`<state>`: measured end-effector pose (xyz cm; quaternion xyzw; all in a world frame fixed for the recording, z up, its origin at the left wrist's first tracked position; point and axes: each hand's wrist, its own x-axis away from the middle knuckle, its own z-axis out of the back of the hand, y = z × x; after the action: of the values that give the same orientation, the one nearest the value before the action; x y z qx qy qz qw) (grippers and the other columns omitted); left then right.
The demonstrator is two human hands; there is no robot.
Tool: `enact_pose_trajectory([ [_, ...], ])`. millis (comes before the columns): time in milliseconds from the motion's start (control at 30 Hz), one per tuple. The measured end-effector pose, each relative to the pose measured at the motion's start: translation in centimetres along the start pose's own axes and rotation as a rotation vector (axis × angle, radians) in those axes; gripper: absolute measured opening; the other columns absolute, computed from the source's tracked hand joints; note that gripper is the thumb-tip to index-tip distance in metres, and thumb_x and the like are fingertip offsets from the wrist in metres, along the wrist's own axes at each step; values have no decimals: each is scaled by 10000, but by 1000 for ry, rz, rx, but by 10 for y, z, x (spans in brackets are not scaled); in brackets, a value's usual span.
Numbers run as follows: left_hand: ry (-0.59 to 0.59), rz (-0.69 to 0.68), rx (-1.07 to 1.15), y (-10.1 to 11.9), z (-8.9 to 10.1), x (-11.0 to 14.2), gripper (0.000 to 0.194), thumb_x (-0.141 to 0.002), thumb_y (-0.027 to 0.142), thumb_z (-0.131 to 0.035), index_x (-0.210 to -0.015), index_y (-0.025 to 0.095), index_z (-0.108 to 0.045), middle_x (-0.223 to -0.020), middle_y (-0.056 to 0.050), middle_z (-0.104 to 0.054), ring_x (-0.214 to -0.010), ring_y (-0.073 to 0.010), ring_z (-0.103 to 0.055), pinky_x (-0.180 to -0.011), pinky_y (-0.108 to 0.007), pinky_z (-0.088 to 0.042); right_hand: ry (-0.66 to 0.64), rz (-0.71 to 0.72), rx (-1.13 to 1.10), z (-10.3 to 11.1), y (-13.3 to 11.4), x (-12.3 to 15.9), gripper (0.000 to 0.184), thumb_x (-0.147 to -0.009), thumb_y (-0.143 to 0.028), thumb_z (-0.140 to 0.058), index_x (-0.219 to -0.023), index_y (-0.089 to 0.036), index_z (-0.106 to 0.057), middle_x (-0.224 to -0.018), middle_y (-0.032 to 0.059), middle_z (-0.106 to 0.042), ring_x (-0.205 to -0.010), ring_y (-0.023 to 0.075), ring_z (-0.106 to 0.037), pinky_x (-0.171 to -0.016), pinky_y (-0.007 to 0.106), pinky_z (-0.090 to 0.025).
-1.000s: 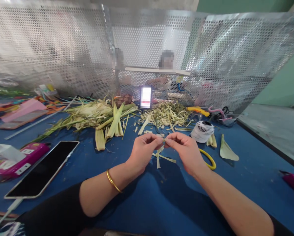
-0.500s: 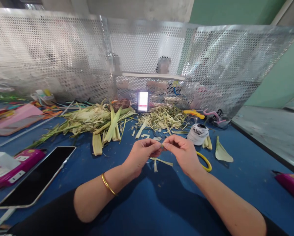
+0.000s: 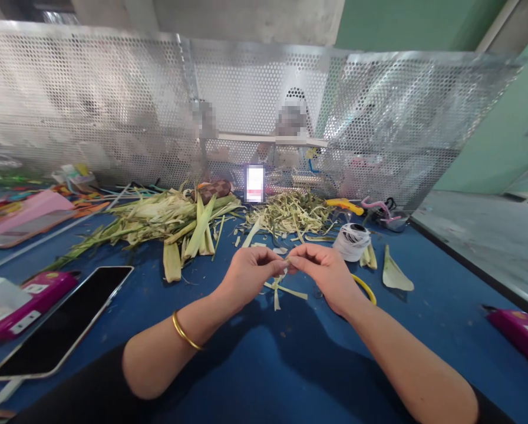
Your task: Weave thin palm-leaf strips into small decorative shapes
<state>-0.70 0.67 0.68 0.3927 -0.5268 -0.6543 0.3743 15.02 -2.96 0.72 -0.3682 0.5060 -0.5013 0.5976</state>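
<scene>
Above the blue table, my left hand (image 3: 254,274) and my right hand (image 3: 320,272) meet fingertip to fingertip, each closed in a pinch. A small pale green strip of husk (image 3: 286,264) is between them, mostly hidden by the fingers. Just below the hands lie narrow pale husk strips (image 3: 293,291) crossing one another on the table. Beside my right hand a yellow ring-shaped handle (image 3: 366,288) is partly covered by the wrist. A white spool of thread (image 3: 352,241) stands behind that hand, and a broad husk piece (image 3: 396,272) lies to its right.
Heaped husks (image 3: 158,215) and shredded husk (image 3: 294,213) lie farther back, before a perforated metal screen (image 3: 114,118). At left are a phone (image 3: 65,321) on a cable and a magenta power strip (image 3: 47,300). Another magenta power strip (image 3: 515,330) sits right. People show behind the screen.
The view has shifted slightly. Both hands stay pinched together at nearly the same place, with the fingertips slightly rearranged around the small strip.
</scene>
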Motion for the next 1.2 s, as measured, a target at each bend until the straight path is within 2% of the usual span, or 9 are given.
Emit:
enact_pose_trajectory([
  [167,16,-7,11,2,-1,2,93,-668,235,-675,-630,150,-674,-620,-4,-649,-614,-105,-544,-619,-222,-428,51,-25,29,-4,0,1,139,-712,-322,-630,-673,-189,-633,-614,-6,-627,-628,149,-554,-653,296,-426],
  [400,-64,156,40,6,0,1,129,-626,246,-718,-722,162,-740,-641,-8,-678,-593,-105,-560,-641,-236,-467,70,68,192,-2,6,1,150,-729,-311,-608,-647,-186,-606,-571,-27,-554,-561,122,-461,-559,260,-365],
  [600,5,145,85,3,0,0,40,-628,193,-706,-640,161,-727,-611,-25,-682,-586,-119,-588,-635,-242,-482,-1,7,257,2,-1,-2,163,-785,-333,-556,-735,-188,-613,-668,6,-639,-647,155,-571,-639,289,-439],
  [667,45,156,131,3,1,-1,34,-625,191,-723,-634,159,-722,-607,-25,-680,-591,-119,-599,-655,-245,-493,-40,-6,419,15,-6,-4,143,-808,-317,-533,-803,-194,-606,-758,26,-673,-712,172,-609,-667,301,-452],
  [733,80,175,188,3,2,-3,43,-634,193,-734,-637,153,-718,-611,-31,-680,-596,-112,-605,-675,-246,-501,-61,-26,818,32,-10,-3,82,-790,-264,-560,-826,-199,-594,-846,53,-683,-796,206,-622,-705,324,-445],
  [833,113,225,275,2,5,-6,81,-647,214,-749,-674,143,-719,-636,-42,-690,-578,-96,-597,-673,-240,-508,-147,-327,1360,57,-6,1,186,-739,-158,-576,-922,-174,-602,-1024,145,-653,-914,291,-620,-699,358,-433],
  [900,131,267,317,0,7,-8,130,-636,235,-766,-717,142,-724,-661,-45,-699,-561,-86,-587,-658,-237,-511,-173,-409,1409,67,1,3,279,-713,-102,-569,-984,-163,-602,-1040,165,-643,-925,301,-626,-696,356,-436],
  [1067,159,305,353,-3,9,-11,156,-639,229,-768,-760,138,-728,-694,-47,-708,-552,-73,-579,-640,-222,-508,-216,-429,1390,70,18,2,490,-696,-69,-547,-1176,-166,-541,-1170,184,-582,-994,324,-611,-709,369,-439],
  [1200,170,315,367,-1,11,-11,152,-642,222,-765,-766,140,-729,-696,-45,-706,-558,-76,-580,-633,-219,-508,-265,-439,1350,75,15,4,489,-703,-127,-558,-1187,-199,-552,-1158,151,-602,-1009,309,-601,-694,342,-432],
])
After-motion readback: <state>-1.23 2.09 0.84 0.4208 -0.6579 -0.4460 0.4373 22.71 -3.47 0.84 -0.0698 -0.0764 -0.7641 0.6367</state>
